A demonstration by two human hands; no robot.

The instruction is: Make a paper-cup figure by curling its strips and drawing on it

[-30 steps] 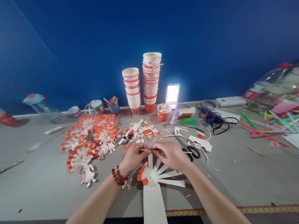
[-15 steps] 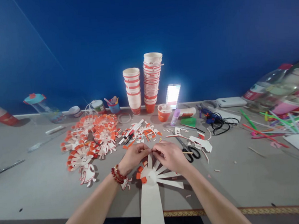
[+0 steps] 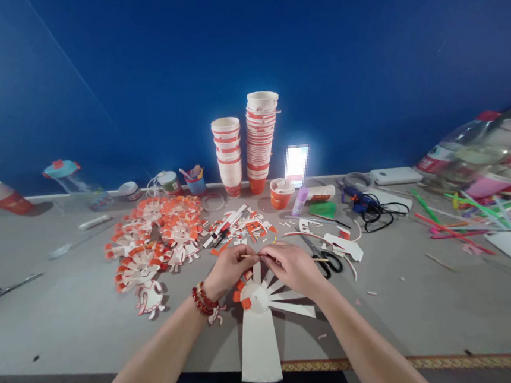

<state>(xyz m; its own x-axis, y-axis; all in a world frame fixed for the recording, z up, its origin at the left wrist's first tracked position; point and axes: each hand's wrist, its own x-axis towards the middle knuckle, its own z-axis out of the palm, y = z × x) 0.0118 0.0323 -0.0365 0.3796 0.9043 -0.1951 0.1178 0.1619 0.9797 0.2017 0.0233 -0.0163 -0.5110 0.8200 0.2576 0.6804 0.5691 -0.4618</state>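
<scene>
Left hand (image 3: pixel 229 272) and right hand (image 3: pixel 291 266) meet near the middle of the bench's (image 3: pixel 392 316) front edge, fingertips pinched on a stick (image 3: pixel 247 255) at the far end of one strip (image 3: pixel 257 273) of a cut cup (image 3: pixel 257 303), apparently to hold the paper tight against it (the fingers hide the exact contact). The cup lies splayed there, flat white strips (image 3: pixel 286 295) fanning rightward, orange curls (image 3: pixel 246 304) clustered left, its broad panel (image 3: pixel 259 346) overhanging the front edge, perhaps to free working room.

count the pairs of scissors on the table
2: one pair of scissors at far left, another pair beside the right hand; more may be hidden.
</scene>
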